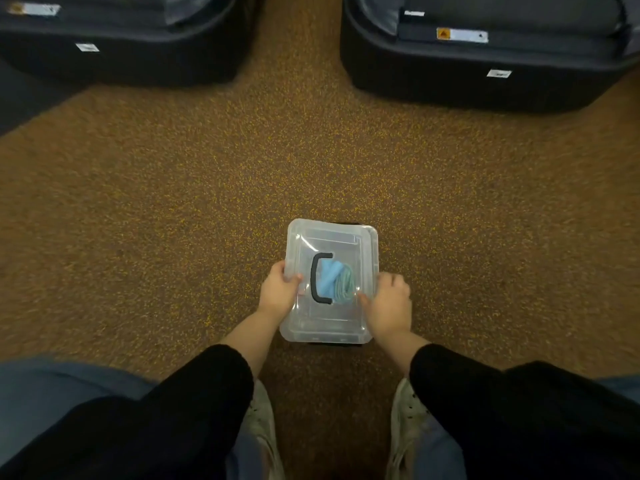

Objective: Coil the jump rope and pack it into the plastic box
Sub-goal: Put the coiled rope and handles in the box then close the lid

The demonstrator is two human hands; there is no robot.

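A clear plastic box [332, 237] sits on the brown speckled floor in front of my feet. Its transparent lid lies on top, with a black carry handle [317, 277] in the middle. Through the lid I see the coiled blue jump rope [337, 280], handles and cord bunched together inside. My left hand [278, 289] grips the lid's left edge, thumb on top. My right hand [388, 303] holds the right edge, fingers pressed on the lid near the rope.
Two large dark padded seats stand at the back, one at the left [121, 39] and one at the right [485, 53], with a gap of floor between them. My white shoes [405, 403] are just behind the box.
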